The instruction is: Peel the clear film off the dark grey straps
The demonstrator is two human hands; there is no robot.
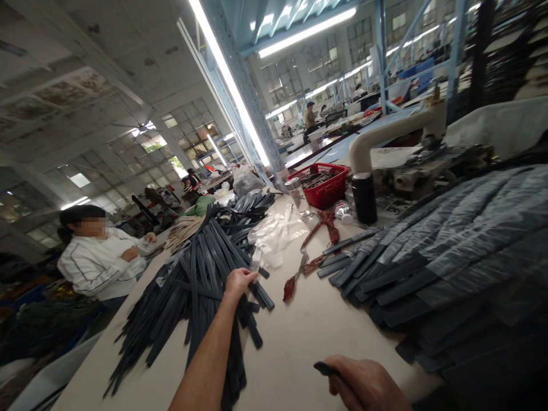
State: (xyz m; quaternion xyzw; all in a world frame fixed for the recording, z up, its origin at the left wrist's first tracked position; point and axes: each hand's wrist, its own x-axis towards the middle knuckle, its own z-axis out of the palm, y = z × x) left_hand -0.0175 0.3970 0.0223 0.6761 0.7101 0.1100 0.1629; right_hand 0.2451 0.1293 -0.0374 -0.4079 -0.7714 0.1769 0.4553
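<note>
The left hand [238, 281] is stretched out over a large heap of dark strips [192, 285] spread along the left part of the pale work table [299, 337]; its fingers are curled down around the ends of a few strips at the heap's right edge, so that a grip on them is shown. The right hand [363, 383] is seen low at the bottom edge, closed around a small dark piece [325, 369] whose tip juts out to the left of the fingers; what the piece is cannot be told. A second stack of dark strips wrapped in clear film [428, 251] is laid out to the right, well apart from both hands. Between the two piles a reddish-brown strap [314, 242] is stretched across the table, with crumpled clear plastic [274, 234] just beside it. Farther back a red basket [327, 185], a black cylindrical bottle [364, 197] and a clear jar [295, 194] are stood near one another, in front of a white pipe [385, 134]. At the far left of the table a person in a white jacket [100, 262] is seated, with both hands raised at the chest.
</note>
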